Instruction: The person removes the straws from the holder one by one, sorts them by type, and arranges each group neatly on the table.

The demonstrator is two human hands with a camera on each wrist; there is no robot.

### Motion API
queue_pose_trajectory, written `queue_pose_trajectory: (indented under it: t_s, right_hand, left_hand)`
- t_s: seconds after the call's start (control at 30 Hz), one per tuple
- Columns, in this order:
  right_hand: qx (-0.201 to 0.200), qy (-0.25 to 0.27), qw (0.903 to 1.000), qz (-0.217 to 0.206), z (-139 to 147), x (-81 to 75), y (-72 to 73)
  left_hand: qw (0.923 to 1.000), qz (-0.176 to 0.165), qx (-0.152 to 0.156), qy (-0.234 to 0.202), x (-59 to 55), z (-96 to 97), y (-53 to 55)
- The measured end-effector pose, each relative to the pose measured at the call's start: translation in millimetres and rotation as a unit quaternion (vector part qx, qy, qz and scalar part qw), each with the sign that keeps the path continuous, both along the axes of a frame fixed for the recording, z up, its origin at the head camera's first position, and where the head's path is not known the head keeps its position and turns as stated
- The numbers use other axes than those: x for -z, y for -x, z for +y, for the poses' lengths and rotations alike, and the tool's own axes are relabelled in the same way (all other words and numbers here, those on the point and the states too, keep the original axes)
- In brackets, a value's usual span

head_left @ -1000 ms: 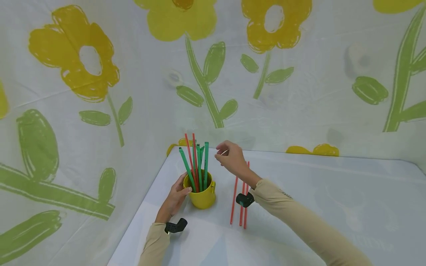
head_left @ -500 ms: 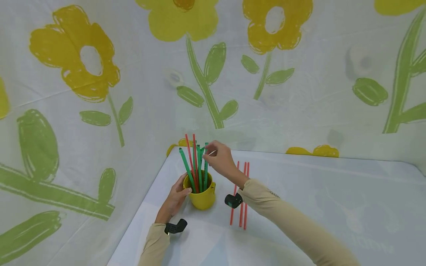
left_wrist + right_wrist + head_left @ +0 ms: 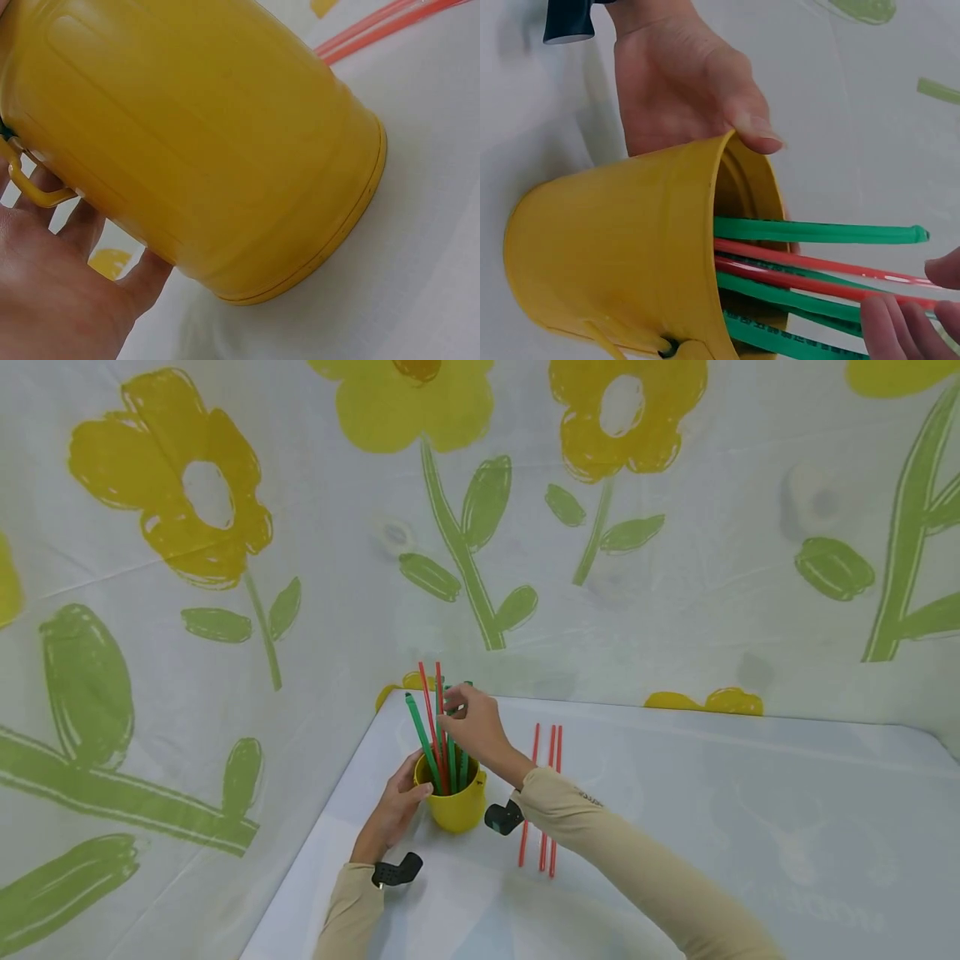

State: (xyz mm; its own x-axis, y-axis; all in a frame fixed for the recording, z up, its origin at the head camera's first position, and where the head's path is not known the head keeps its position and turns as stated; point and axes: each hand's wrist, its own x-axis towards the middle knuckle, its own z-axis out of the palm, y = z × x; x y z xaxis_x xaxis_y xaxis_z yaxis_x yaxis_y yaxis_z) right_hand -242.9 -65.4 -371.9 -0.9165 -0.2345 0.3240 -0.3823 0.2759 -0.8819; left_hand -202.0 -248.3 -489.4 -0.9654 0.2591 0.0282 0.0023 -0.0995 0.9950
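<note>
While red and green straws (image 3: 799, 280) poke from the yellow bucket (image 3: 457, 812) on the table (image 3: 712, 793), the left hand (image 3: 396, 810) grips its side, the right hand (image 3: 480, 722) hangs above its rim, thumb and fingers narrowly parted, three red straws (image 3: 551, 747) lying to its right.

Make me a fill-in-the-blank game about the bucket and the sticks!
1. The left hand holds a bucket colored ____.
2. On the table lie ____ red sticks.
3. The right hand is by the standing sticks, colored red and ____.
Missing words: yellow; three; green.
</note>
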Motion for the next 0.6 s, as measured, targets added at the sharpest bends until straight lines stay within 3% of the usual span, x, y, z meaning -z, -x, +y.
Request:
queue_pose_trajectory:
  t_s: [0.33, 0.6]
  right_hand:
    - [0.019, 0.0, 0.9986, 0.049, -13, 6.1, -2.7]
    - [0.033, -0.034, 0.9984, 0.03, -21, 4.6, -0.7]
  left_hand:
    - [1.0, -0.001, -0.004, 0.002, 4.0, -2.0, -1.0]
    - [1.0, 0.006, 0.002, -0.002, 1.3, -0.1, 1.6]
